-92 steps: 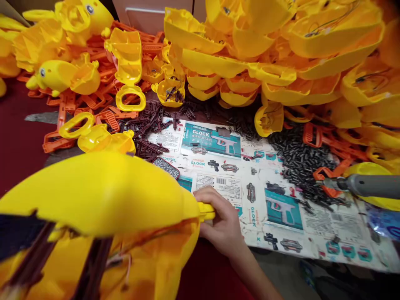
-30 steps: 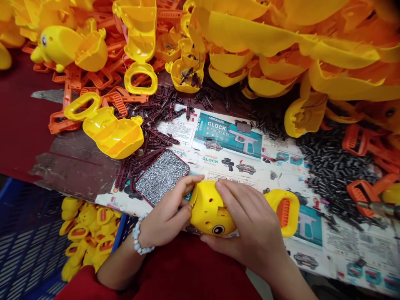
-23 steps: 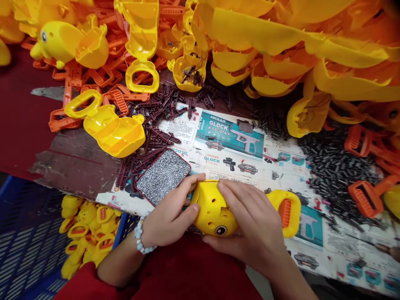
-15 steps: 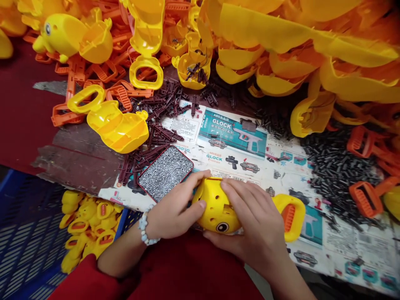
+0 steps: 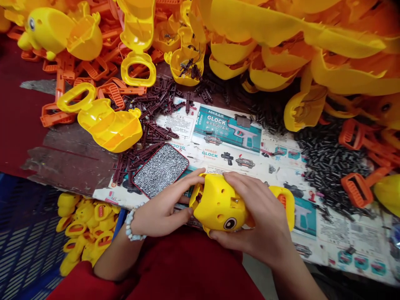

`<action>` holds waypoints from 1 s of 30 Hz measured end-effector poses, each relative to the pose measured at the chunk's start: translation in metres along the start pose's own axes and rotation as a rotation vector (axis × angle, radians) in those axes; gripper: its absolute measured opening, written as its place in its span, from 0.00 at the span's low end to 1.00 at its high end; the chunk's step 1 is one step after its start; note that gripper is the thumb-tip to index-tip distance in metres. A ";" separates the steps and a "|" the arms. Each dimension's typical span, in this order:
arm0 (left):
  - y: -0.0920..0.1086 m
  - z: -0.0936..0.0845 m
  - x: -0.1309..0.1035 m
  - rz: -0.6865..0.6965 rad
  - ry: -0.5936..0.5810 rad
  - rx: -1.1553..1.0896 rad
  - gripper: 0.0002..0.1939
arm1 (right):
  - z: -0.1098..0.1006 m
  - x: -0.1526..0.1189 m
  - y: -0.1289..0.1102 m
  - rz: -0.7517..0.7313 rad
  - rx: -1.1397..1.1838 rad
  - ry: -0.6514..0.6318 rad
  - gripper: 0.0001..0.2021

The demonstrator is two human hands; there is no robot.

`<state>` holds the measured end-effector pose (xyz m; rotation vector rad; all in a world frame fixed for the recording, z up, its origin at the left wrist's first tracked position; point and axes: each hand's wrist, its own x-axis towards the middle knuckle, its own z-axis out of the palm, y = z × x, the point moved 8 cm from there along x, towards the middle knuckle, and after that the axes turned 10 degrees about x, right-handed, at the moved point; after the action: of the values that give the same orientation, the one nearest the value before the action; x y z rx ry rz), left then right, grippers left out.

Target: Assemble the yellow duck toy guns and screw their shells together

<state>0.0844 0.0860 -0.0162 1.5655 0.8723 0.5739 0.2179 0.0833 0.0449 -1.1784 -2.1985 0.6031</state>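
A yellow plastic duck toy [image 5: 215, 202] with a printed eye and small holes in its shell is held low over the table, close to my body. My right hand [image 5: 262, 212] wraps round its right side, fingers over the top and thumb beneath. My left hand [image 5: 165, 212], with a beaded bracelet at the wrist, grips its left end between thumb and fingers. A dark gap shows in the shell at that end. The toy's yellow loop handle [image 5: 290, 208], with an orange ribbed piece inside, sticks out past my right hand.
A shallow tray of small silver screws [image 5: 161, 168] lies left of the toy. Dark maroon plastic parts [image 5: 156, 133] are heaped behind it. Small black parts [image 5: 331, 166] and orange trigger pieces [image 5: 358, 189] lie right. Yellow shells [image 5: 109, 125] are piled behind; a blue crate [image 5: 28, 233] stands lower left.
The toy has turned in my hands, so its eye faces more upward and the dark gap at its left end shows. My left hand has drawn slightly left.
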 end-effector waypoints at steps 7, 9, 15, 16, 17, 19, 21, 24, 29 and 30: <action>0.012 -0.003 0.010 0.179 0.154 0.324 0.25 | 0.004 -0.001 -0.001 0.006 -0.048 0.019 0.28; 0.012 -0.003 0.011 0.176 0.157 0.334 0.25 | 0.004 -0.002 -0.001 0.003 -0.052 0.016 0.28; 0.004 0.001 0.002 0.073 0.077 0.210 0.31 | 0.006 -0.004 -0.003 -0.028 -0.036 -0.002 0.28; 0.005 0.003 0.000 0.081 0.048 0.185 0.35 | 0.006 -0.004 -0.003 -0.036 -0.027 0.000 0.28; 0.005 0.004 -0.002 0.096 0.023 0.179 0.38 | 0.006 -0.004 -0.004 -0.043 -0.018 0.004 0.27; 0.008 0.006 -0.003 0.140 0.004 0.221 0.40 | 0.006 -0.003 -0.004 -0.042 -0.011 0.007 0.27; 0.010 0.004 -0.002 0.166 0.027 0.265 0.37 | 0.007 -0.002 -0.004 -0.035 -0.014 0.002 0.26; 0.010 0.003 0.001 0.162 0.055 0.246 0.33 | 0.007 -0.002 -0.004 -0.034 -0.028 -0.004 0.26; 0.005 0.004 0.002 0.072 0.076 0.027 0.34 | 0.010 -0.002 -0.003 -0.031 -0.043 -0.019 0.27; 0.004 0.004 0.001 0.057 0.080 -0.006 0.35 | 0.010 -0.002 -0.003 -0.032 -0.043 -0.019 0.27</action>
<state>0.0894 0.0842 -0.0134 1.5751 0.8880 0.6829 0.2099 0.0792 0.0386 -1.1608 -2.2522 0.5585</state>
